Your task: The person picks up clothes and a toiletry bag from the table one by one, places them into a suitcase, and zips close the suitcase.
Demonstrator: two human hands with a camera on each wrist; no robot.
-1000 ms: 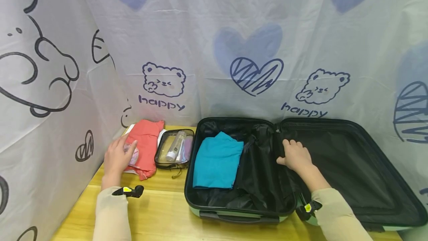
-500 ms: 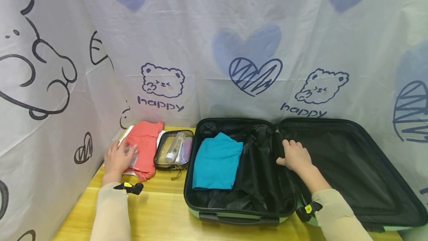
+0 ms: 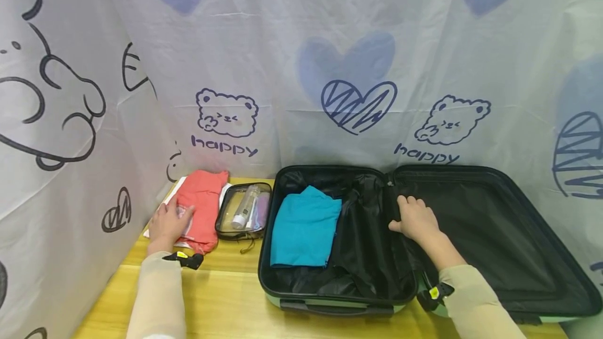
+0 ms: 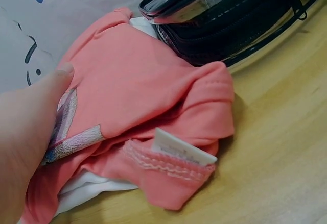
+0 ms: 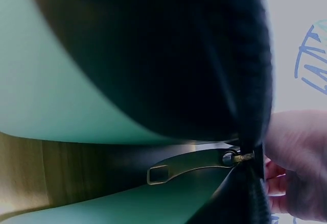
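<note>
My left hand (image 3: 167, 226) lies over the left side of a folded coral garment (image 3: 203, 203), its thumb apart from the fingers. In the left wrist view the thumb rests by a shiny printed patch (image 4: 76, 145) on the coral cloth (image 4: 133, 76), and a white tag (image 4: 181, 147) sticks out near its hem. White cloth (image 4: 94, 185) shows underneath. My right hand (image 3: 418, 218) is over the hinge side of an open suitcase (image 3: 332, 297), fingers loosely bent; the right wrist view shows it beyond the zipper (image 5: 240, 156). Inside the suitcase's left half lies a folded teal garment (image 3: 306, 229).
Between the coral garment and the suitcase stands a clear, black-edged toiletry pouch (image 3: 226, 233) holding a bottle (image 3: 245, 208) and other small items. The suitcase lid (image 3: 490, 234) lies open to the right. A printed curtain (image 3: 292, 56) hangs behind the wooden table (image 3: 226, 297).
My left hand has lowered slightly onto the coral garment, and more white cloth shows at its left edge. My right hand has stayed in place. The view has shifted a little.
</note>
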